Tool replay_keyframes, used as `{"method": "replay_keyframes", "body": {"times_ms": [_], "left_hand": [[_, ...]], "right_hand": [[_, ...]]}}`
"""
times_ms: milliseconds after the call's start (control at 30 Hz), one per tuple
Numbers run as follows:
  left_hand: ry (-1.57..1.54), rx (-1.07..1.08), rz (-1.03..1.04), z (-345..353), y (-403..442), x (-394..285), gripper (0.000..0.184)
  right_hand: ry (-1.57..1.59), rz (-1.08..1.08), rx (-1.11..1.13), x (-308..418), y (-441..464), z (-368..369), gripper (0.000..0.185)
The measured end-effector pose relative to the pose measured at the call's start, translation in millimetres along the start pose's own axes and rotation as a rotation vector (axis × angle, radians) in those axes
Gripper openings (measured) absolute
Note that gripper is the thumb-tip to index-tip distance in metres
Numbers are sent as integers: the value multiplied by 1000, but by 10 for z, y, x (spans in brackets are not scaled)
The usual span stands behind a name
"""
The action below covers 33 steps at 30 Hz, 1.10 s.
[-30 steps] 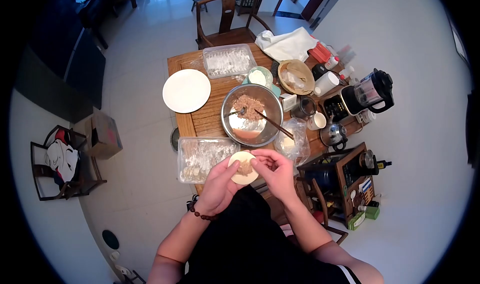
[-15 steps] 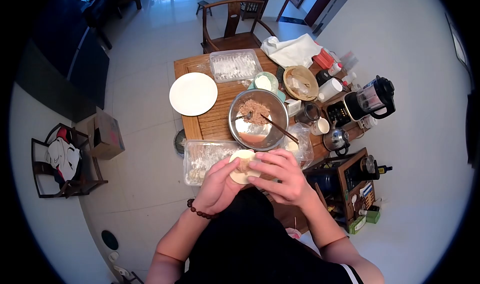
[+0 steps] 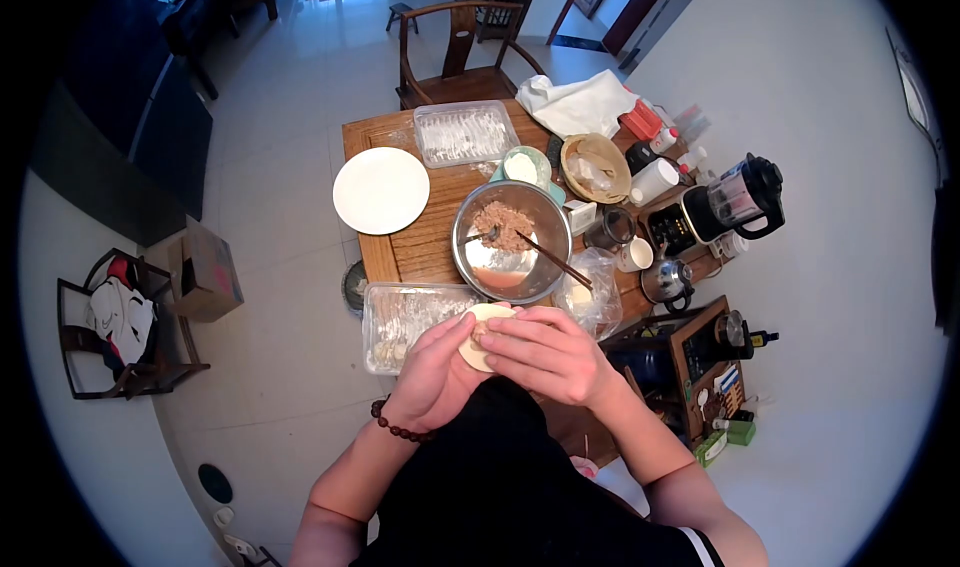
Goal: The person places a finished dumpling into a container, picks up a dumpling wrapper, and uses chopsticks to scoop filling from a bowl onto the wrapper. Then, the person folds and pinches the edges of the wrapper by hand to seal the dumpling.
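Note:
Between my hands is a round, pale dumpling wrapper (image 3: 483, 351) with a bit of meat filling at its middle. My left hand (image 3: 432, 365) holds it from the left, the thumb along its edge. My right hand (image 3: 556, 357) closes on its right side, fingers lying over the wrapper and part of the filling. Just beyond stands a steel bowl (image 3: 462, 267) of minced meat (image 3: 503, 224), with a pair of chopsticks (image 3: 556, 259) and a spoon leaning in it. Left of the bowl, a floured plastic tray (image 3: 412, 312) has a few pale pieces, likely dumplings, at its near-left corner.
A white plate (image 3: 381, 191) and a second floured tray (image 3: 465, 133) lie at the far side. To the right are a plastic bag (image 3: 598, 302), a basket (image 3: 620, 179), a kettle (image 3: 667, 281) and a blender (image 3: 735, 202). A wooden chair (image 3: 458, 52) stands behind the table.
My right fingers have moved left and closed further over the wrapper, covering more of it. The view has shifted slightly.

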State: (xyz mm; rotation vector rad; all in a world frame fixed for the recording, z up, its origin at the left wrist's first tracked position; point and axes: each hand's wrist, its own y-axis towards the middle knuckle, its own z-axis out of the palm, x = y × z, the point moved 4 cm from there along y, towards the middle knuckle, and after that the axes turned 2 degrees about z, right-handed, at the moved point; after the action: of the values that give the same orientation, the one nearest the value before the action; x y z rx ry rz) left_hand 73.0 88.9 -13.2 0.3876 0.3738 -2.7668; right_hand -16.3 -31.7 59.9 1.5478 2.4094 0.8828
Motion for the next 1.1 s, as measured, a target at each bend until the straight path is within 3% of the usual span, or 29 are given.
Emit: {"method": "replay_keyframes", "body": {"times_ms": [500, 600, 667, 800, 867, 933, 1100], "left_hand": [[207, 12, 59, -23, -1, 38, 45], [269, 35, 75, -30, -11, 26, 47], [299, 31, 84, -26, -29, 13, 49], [373, 61, 128, -40, -49, -24, 48], [381, 72, 131, -26, -63, -20, 49], [583, 31, 269, 60, -95, -55, 57], [589, 33, 238, 73, -105, -131, 69]], "right_hand": [[238, 285, -149, -64, -43, 70, 18], [292, 421, -266, -89, -42, 93, 17], [344, 657, -311, -131, -10, 90, 15], [709, 856, -278, -201, -77, 214, 14], [734, 841, -258, -204, -71, 225, 14], [759, 829, -237, -192, -61, 232, 14], [1085, 888, -215, -182, -79, 313, 13]]}}
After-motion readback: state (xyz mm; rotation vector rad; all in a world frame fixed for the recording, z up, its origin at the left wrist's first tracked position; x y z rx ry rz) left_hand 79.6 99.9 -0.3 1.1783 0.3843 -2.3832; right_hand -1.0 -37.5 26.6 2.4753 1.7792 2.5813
